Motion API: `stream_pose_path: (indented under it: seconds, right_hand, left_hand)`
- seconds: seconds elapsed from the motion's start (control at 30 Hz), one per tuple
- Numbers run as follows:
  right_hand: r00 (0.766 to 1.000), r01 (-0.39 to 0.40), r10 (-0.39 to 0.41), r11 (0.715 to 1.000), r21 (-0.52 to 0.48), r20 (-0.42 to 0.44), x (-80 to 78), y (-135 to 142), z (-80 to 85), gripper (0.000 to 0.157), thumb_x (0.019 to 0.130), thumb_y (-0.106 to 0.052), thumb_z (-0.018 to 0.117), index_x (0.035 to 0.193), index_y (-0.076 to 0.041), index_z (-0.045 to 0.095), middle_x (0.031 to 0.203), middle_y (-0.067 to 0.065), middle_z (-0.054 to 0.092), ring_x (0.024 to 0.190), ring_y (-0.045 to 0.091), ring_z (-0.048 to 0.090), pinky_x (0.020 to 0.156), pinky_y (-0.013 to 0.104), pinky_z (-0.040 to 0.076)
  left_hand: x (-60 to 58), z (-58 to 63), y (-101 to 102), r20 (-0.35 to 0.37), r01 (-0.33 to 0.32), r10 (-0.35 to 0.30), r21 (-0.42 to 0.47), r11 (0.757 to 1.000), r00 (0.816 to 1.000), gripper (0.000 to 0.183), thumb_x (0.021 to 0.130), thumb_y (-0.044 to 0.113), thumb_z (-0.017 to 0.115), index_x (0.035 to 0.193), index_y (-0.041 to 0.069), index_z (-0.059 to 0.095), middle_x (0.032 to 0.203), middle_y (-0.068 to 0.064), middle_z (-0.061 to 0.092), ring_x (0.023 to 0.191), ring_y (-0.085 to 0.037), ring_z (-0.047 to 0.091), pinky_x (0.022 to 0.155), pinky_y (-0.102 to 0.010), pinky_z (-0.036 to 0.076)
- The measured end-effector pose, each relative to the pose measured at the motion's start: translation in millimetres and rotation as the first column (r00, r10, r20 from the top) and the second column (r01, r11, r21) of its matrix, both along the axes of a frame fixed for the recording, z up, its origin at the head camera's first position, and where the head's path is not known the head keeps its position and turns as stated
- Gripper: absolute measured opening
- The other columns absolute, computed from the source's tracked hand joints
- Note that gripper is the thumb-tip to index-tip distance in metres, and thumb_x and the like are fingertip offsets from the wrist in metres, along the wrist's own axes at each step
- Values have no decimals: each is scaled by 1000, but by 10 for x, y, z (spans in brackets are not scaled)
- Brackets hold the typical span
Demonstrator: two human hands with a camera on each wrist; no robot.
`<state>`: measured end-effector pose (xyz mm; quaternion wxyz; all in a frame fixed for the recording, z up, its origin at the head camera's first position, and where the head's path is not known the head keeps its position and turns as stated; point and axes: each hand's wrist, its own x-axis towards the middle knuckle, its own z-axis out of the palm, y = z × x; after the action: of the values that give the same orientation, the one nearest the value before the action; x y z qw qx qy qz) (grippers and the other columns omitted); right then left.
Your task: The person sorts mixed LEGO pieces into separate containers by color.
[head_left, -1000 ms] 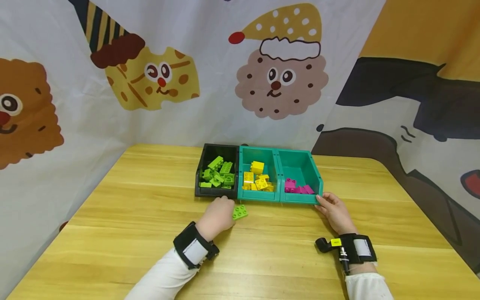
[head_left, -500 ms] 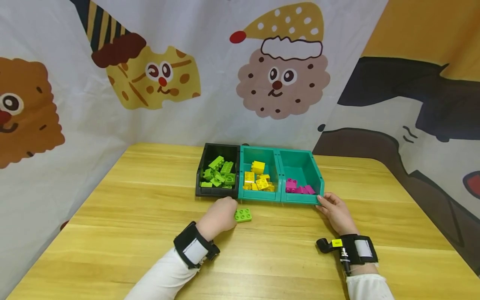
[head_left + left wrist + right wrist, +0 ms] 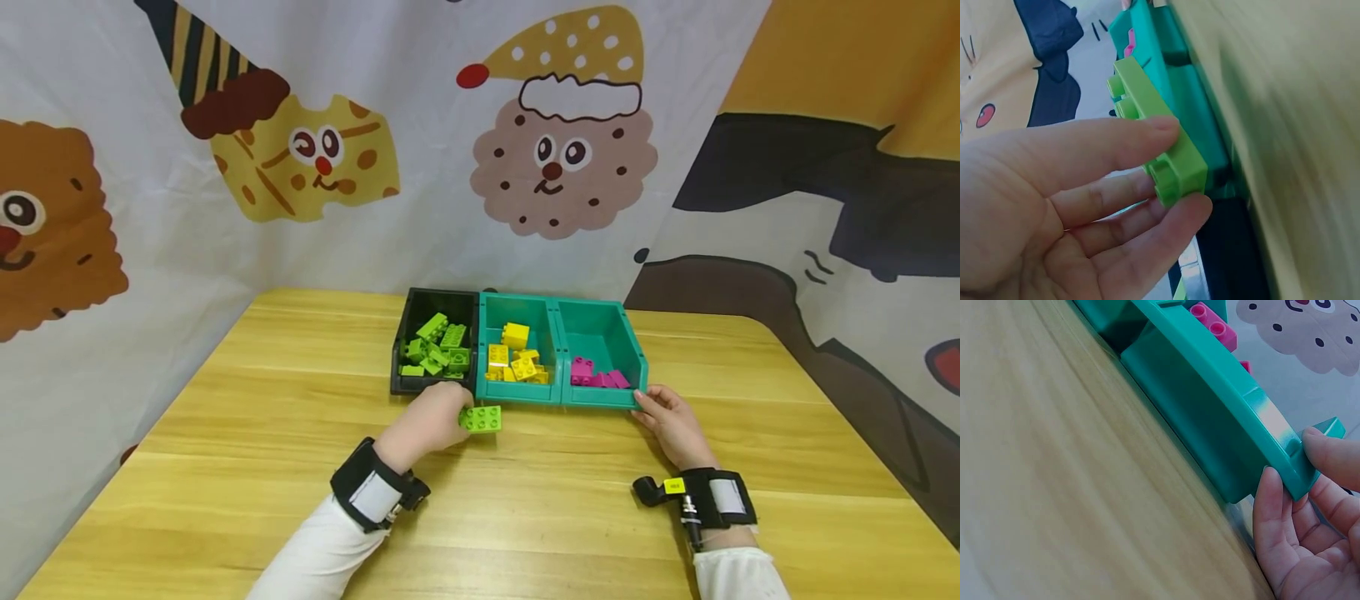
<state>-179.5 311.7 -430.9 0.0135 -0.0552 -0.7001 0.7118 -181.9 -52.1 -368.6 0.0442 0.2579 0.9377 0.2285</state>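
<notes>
My left hand (image 3: 429,423) pinches a light green toy building brick (image 3: 482,419) between thumb and fingers, just in front of the black bin (image 3: 432,385). In the left wrist view the brick (image 3: 1160,125) is tilted, its studs facing the palm side. At the far right, my right hand (image 3: 675,427) grips the front corner of the right teal bin (image 3: 602,398). The right wrist view has the thumb over the rim of that bin (image 3: 1210,381) and the fingers beneath. Several green bricks (image 3: 435,357) lie in the black bin, and pink bricks (image 3: 592,374) in the right teal one.
Between them stands the middle teal bin (image 3: 517,393), with several yellow bricks (image 3: 517,354) inside. All three bins stand side by side on a wooden table (image 3: 555,508). Behind the table hangs a cartoon-printed cloth (image 3: 427,217).
My left hand has shifted slightly left and toward the black bin with the green brick, which has turned and risen a little. The right hand stays at the bin corner.
</notes>
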Motion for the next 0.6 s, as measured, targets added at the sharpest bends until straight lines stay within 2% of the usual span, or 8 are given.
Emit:
stream_pose_path:
  seconds: [0.1,0.27,0.33,0.47,0.6]
  right_hand:
    - [1000,2,-2,1000,-1,0,-4,0,-4,16,92,-26,62,96,-13,53,91,-7,49,86,2,53,81,16,51]
    - [1000,-4,4,1000,4,0,-2,-4,-13,14,92,-25,61,96,-14,53,90,-7,50,86,2,53,80,16,51]
    - [1000,-4,4,1000,3,-4,-1,-7,-11,13,93,-24,61,96,-14,54,90,-7,50,86,2,53,80,16,51]
    - [1000,-5,5,1000,-2,-14,-3,-8,-3,9,94,-22,59,95,-14,54,90,-7,50,86,1,53,80,16,50]
    - [1000,-8,8,1000,-5,-18,-2,-6,-1,9,94,-22,59,94,-15,54,90,-7,50,86,2,54,80,16,51]
  left_hand:
    - [-10,42,-39,-9,-6,7,33,999,1000,18,73,2,75,89,1,67,84,-5,62,75,-17,52,71,-33,47]
    - [-29,118,-103,-102,-29,40,113,993,994,32,76,7,76,106,-2,66,104,-13,65,95,-23,61,85,-37,51]
    - [-37,148,-123,-145,-48,70,151,987,987,35,77,8,76,109,-2,65,107,-14,64,93,-23,61,84,-36,51]
    - [-63,189,-158,-191,-101,144,219,971,971,36,78,9,75,110,-1,65,108,-13,63,77,-17,58,72,-30,52]
    - [-92,206,-203,-210,-145,201,253,957,957,38,78,10,75,112,-1,64,112,-16,63,78,-20,62,69,-29,53]
